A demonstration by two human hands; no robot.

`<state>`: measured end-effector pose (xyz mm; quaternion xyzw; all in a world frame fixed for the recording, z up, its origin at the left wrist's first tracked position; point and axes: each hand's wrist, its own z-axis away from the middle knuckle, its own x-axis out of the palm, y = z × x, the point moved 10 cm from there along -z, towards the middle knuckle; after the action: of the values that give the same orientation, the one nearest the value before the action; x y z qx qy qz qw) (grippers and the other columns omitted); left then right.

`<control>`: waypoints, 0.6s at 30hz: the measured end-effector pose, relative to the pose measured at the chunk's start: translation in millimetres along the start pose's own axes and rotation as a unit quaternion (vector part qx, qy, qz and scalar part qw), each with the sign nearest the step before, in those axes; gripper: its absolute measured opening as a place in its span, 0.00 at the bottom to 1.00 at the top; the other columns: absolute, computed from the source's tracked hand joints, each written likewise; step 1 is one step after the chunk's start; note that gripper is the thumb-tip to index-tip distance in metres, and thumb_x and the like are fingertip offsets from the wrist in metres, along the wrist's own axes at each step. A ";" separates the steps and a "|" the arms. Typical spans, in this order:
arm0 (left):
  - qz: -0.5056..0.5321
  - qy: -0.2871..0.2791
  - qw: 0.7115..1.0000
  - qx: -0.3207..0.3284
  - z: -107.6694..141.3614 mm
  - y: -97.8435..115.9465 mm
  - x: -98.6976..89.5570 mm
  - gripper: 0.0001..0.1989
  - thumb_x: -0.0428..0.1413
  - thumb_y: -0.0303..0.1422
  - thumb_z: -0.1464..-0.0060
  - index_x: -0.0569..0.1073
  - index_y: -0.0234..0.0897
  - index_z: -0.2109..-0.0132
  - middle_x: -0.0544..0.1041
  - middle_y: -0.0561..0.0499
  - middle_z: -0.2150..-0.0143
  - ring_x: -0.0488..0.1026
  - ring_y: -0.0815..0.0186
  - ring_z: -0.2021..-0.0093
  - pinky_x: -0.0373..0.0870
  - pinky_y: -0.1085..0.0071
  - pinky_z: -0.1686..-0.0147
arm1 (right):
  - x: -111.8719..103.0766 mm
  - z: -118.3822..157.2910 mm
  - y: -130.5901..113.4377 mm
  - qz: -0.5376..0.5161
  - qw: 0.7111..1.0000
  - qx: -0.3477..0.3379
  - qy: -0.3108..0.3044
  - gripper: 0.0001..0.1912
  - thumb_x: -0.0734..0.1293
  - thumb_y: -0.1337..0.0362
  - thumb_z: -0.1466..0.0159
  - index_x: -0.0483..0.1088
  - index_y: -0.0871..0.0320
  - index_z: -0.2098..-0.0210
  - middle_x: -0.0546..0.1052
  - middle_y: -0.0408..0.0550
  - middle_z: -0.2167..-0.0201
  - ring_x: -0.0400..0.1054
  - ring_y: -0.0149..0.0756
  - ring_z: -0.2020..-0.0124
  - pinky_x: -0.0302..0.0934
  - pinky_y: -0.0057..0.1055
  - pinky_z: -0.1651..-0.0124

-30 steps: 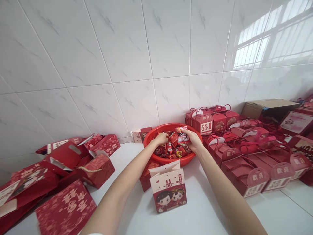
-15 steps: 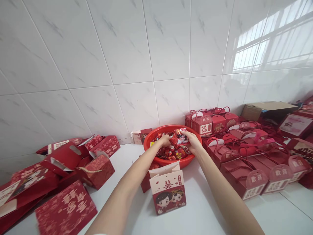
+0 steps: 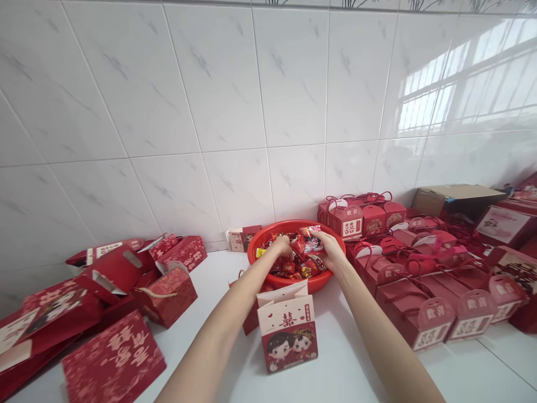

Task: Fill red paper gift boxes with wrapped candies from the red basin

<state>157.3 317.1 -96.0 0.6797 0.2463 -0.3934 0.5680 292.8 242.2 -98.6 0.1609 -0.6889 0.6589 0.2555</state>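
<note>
A red plastic basin full of wrapped candies stands against the tiled wall. Deep among the candies is my left hand, its fingers curled down; what they grip is hidden. At the basin's right side my right hand is closed on a candy packet with a clear and red wrapper. In front of the basin, between my forearms, a cream and red gift box with two cartoon figures stands upright, its top flaps open. Another red box is partly hidden behind it.
Rows of red handled gift boxes fill the right side, with a brown cardboard box behind them. Several red boxes and bags lie piled at the left. A small box leans by the wall.
The view has tilted up slightly. My left hand has shifted a little within the candies, its fingers more curled. My right hand still holds the packet in about the same spot.
</note>
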 end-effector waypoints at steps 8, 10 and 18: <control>0.189 0.007 0.981 0.031 40.7 3.1 -51.5 0.19 0.70 0.42 0.59 0.78 0.31 0.65 0.79 0.49 0.68 0.76 0.61 0.64 0.72 0.67 0.64 | -1.6 0.9 -3.0 -0.012 1.000 0.009 0.011 0.06 0.74 0.66 0.47 0.74 0.57 0.71 0.80 0.42 0.74 0.73 0.33 0.75 0.69 0.26 0.73; 0.232 0.009 0.972 0.045 62.2 9.4 -64.0 0.20 0.69 0.43 0.59 0.78 0.32 0.63 0.80 0.48 0.66 0.76 0.62 0.63 0.72 0.68 0.63 | 5.3 6.6 -6.5 -0.009 0.999 0.029 -0.010 0.05 0.73 0.67 0.47 0.74 0.58 0.70 0.80 0.44 0.73 0.74 0.34 0.74 0.70 0.27 0.71; 0.353 0.010 0.929 0.109 178.9 31.3 -104.1 0.19 0.69 0.41 0.59 0.80 0.34 0.61 0.82 0.45 0.60 0.78 0.57 0.58 0.74 0.65 0.59 | 63.1 78.1 -64.7 0.150 0.952 -0.012 -0.268 0.14 0.75 0.59 0.50 0.77 0.59 0.66 0.80 0.45 0.70 0.73 0.35 0.71 0.67 0.27 0.68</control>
<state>77.0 148.7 -1.2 0.7844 -0.0486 -0.1855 0.5899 266.4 167.0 -9.6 0.2231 -0.7561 0.6140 -0.0385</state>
